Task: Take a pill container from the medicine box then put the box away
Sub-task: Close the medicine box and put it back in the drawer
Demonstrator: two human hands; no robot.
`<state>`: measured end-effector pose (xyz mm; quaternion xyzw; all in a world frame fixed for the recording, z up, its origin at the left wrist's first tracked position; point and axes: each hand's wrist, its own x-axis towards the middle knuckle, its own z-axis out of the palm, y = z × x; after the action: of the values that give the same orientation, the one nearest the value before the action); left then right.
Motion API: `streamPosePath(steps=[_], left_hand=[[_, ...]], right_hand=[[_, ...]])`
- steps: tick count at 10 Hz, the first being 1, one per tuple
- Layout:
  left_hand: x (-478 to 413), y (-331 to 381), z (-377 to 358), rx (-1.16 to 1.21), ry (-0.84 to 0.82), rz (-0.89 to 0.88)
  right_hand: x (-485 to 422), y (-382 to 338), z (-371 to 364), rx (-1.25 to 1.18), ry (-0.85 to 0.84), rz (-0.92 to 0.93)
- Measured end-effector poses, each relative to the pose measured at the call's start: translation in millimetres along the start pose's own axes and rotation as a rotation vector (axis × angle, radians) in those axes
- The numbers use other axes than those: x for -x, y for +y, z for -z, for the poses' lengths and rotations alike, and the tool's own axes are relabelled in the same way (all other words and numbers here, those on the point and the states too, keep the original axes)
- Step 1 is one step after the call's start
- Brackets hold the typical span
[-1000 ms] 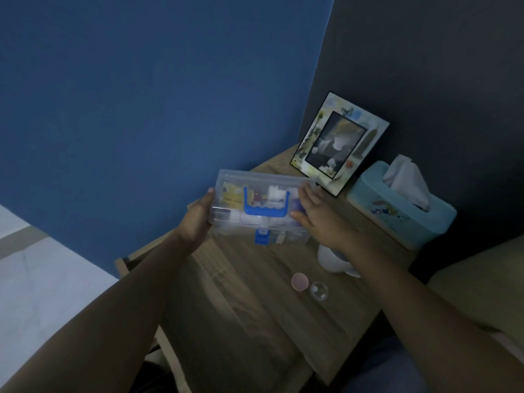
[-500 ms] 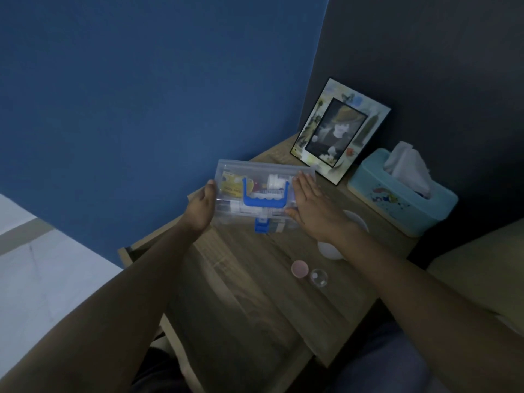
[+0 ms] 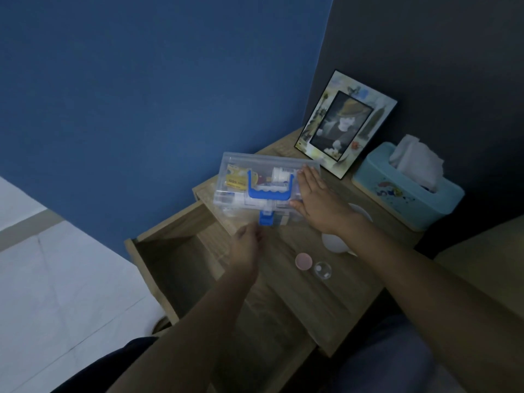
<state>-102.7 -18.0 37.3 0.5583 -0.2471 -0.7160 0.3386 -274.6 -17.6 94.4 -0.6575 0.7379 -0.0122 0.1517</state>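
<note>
The clear medicine box [image 3: 255,177] with a blue handle and a blue front latch lies on the wooden nightstand [image 3: 286,293], lid down. Packets and white bottles show through it. My right hand [image 3: 317,202] lies flat against the box's right end, fingers stretched out. My left hand [image 3: 246,245] is off the box, just below the blue latch, blurred, fingers loosely curled and holding nothing. A small clear pill container [image 3: 322,270] stands open on the nightstand with its pink lid [image 3: 303,261] beside it.
The nightstand's drawer [image 3: 170,251] is pulled out to the left, below the box. A white bowl [image 3: 336,242] sits under my right wrist. A picture frame [image 3: 344,123] and a teal tissue box [image 3: 408,191] stand at the back. Blue wall lies behind.
My left hand has let go of the box's left end and dropped towards the front latch. The box now rests on the nightstand; my right hand stays at its right end.
</note>
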Motion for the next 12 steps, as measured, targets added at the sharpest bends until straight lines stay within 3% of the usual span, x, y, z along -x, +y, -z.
streamPosePath(steps=[1,3,4,8,12], left_hand=[[2,7,-15,0.317,-0.134,0.119],[9,4,-13,0.541,-0.162,0.168],[10,2,-12,0.534,-0.18,0.154],[1,-8,-17,0.082,-0.068,-0.139],[-3,-4,-11,0.005,-0.101,-0.167]], right_hand=[[0,0,-1,0.004,-0.003,0.001],[-1,0,-2,-0.001,0.003,0.005],[-1,0,-3,-0.007,0.004,0.002],[-1,3,-4,0.027,0.027,0.029],[-4,-16,-9,0.125,0.106,-0.091]])
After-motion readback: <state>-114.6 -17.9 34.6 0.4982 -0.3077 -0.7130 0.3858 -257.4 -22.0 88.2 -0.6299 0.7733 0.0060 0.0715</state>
